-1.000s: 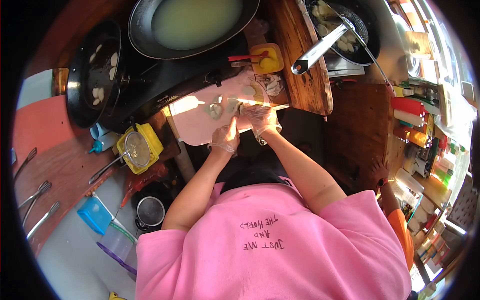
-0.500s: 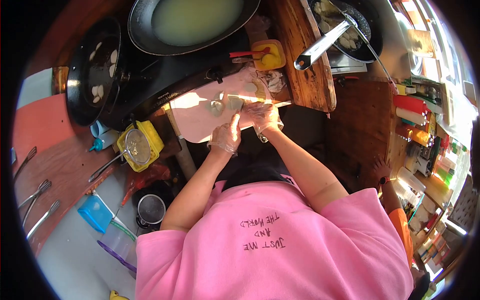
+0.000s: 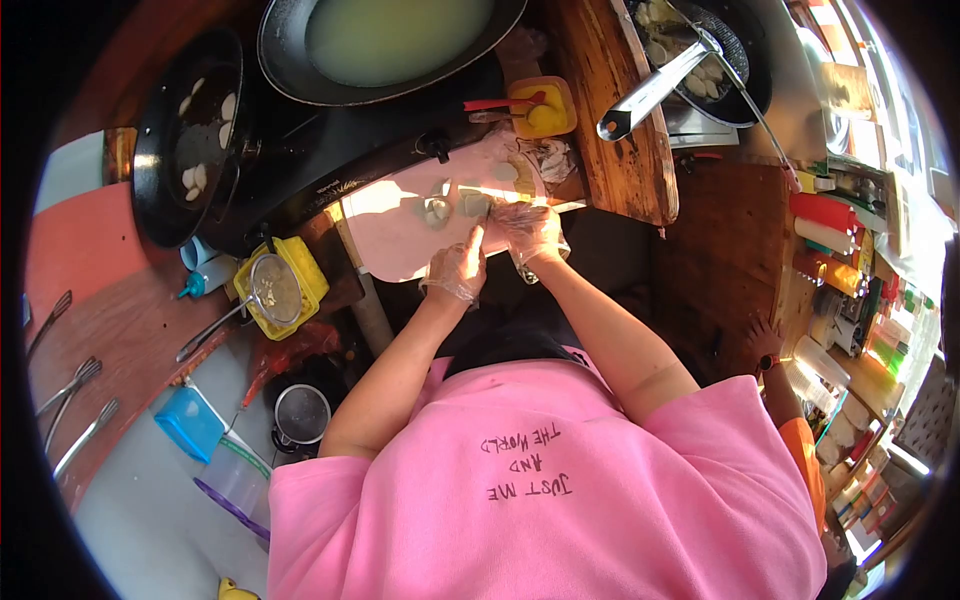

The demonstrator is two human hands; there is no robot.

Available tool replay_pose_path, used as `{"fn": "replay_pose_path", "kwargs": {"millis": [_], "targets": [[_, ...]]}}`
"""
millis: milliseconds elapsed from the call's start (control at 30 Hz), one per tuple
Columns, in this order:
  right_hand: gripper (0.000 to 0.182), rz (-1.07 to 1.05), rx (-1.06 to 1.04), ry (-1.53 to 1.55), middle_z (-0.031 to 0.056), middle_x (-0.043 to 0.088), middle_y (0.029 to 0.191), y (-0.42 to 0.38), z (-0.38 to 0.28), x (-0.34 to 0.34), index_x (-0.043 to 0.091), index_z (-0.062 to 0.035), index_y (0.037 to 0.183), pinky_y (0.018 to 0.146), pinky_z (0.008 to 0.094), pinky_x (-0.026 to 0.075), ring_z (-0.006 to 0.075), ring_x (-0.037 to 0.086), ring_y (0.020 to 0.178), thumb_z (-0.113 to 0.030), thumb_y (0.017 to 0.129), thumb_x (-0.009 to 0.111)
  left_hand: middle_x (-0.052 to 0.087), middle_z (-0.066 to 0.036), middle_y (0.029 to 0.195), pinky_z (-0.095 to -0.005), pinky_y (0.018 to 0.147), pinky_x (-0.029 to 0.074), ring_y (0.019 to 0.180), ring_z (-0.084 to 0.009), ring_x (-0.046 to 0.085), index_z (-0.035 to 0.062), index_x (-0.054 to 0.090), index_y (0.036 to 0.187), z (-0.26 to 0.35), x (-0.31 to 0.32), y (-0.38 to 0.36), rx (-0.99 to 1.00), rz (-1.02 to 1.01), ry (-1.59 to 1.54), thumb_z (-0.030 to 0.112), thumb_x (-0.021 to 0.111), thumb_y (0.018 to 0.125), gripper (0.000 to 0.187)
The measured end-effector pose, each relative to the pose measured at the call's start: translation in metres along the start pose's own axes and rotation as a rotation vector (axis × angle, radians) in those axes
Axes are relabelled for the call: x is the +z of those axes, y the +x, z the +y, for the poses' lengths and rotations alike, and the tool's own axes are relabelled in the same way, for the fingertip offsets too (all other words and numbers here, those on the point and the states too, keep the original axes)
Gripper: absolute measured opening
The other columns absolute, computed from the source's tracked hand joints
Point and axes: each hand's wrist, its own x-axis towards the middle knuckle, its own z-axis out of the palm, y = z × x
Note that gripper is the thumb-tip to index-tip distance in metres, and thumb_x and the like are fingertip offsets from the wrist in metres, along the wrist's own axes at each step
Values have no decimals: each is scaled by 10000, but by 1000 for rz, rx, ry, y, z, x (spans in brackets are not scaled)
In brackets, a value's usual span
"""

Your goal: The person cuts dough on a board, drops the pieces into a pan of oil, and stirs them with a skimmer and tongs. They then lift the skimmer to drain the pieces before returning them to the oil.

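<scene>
Both hands wear clear plastic gloves over a pink board (image 3: 385, 245). My left hand (image 3: 457, 268) is at the board's near edge, its index finger stretched toward a small pale piece (image 3: 474, 205); whether it grips anything is not clear. My right hand (image 3: 530, 232) lies just to the right of that piece, fingers bent together around something I cannot make out. Another whitish lump (image 3: 437, 210) rests to the left of the piece. Behind the right hand, a yellowish round piece (image 3: 512, 174) lies on the board.
A large pan of pale liquid (image 3: 392, 95) stands beyond the board; a dark pan (image 3: 150, 175) is at left. Nearby are a yellow tub (image 3: 570, 105), a yellow basket (image 3: 312, 275) with a strainer, and a wooden ledge (image 3: 620, 150). Another person's hand (image 3: 765, 338) shows at right.
The view has shifted slightly. Both hands keep nearly the same place and pose over the board.
</scene>
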Motion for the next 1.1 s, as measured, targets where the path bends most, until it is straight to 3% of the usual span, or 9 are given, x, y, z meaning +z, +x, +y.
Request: {"fn": "replay_pose_path", "kwargs": {"millis": [433, 500, 533, 600, 667, 767, 833, 900, 1100], "targets": [[143, -113, 78, 259, -17, 722, 798, -4, 2, 13, 713, -149, 831, 585, 328, 523, 175, 699, 728, -250, 858, 617, 683, -202, 800, -507, 666, 530, 719, -401, 668, 84, 488, 1354, -2, 16, -2, 47, 18, 67, 132, 594, 865, 503], [271, 95, 365, 952, 8, 721, 799, -9, -1, 22, 666, -73, 827, 673, 280, 543, 132, 689, 742, -335, 864, 725, 688, -201, 815, -509, 664, 533, 726, -397, 673, 86, 485, 1362, -4, 20, -3, 60, 23, 85, 134, 589, 868, 507], [271, 94, 365, 952, 8, 721, 799, -9, -2, 21, 666, -73, 827, 673, 280, 543, 132, 689, 742, -335, 864, 725, 693, -199, 830, -511, 663, 537, 732, -394, 677, 88, 482, 1369, -4, 21, -4, 75, 29, 103, 136, 585, 872, 510], [273, 237, 449, 1399, 46, 729, 839, -9, -4, 16, 653, -37, 881, 735, 257, 554, 131, 702, 788, -254, 805, 799, 698, -199, 849, -510, 668, 542, 743, -392, 683, 96, 482, 1379, -3, 23, -2, 40, -15, 104, 144, 571, 882, 507], [291, 186, 515, 1296, 49, 727, 844, -9, -5, 6, 650, -39, 904, 735, 259, 555, 131, 704, 794, -265, 803, 801, 703, -198, 867, -509, 674, 547, 754, -390, 688, 103, 481, 1390, -2, 26, 0, 6, -62, 105, 151, 556, 893, 505], [332, 143, 568, 1181, 54, 726, 853, -10, -5, -1, 649, -41, 931, 737, 263, 556, 135, 706, 799, -289, 786, 816, 697, -206, 797, -505, 621, 541, 690, -394, 684, 126, 531, 1342, -2, 34, 1, 83, 105, 156, 161, 590, 879, 468], [355, 152, 561, 1170, 56, 726, 857, -9, -4, -6, 651, -43, 933, 738, 266, 556, 139, 706, 798, -302, 770, 830, 707, -198, 819, -492, 635, 554, 696, -377, 693, 120, 536, 1350, 4, 31, 3, 25, -2, 220, 152, 599, 859, 496], [394, -3, 647, 1066, 58, 722, 859, -7, -2, -8, 651, -41, 952, 741, 277, 559, 152, 707, 803, -316, 748, 846, 706, -194, 810, -491, 634, 554, 698, -378, 694, 120, 537, 1351, 4, 29, 1, 20, -18, 223, 154, 594, 862, 494], [390, 159, 532, 1055, 54, 716, 866, -5, 2, 10, 645, -32, 977, 739, 279, 560, 161, 702, 800, -272, 737, 837, 704, -200, 813, -519, 661, 553, 733, -387, 697, 149, 468, 1417, 7, 16, -15, -33, -42, 183, 154, 578, 877, 551]]}}
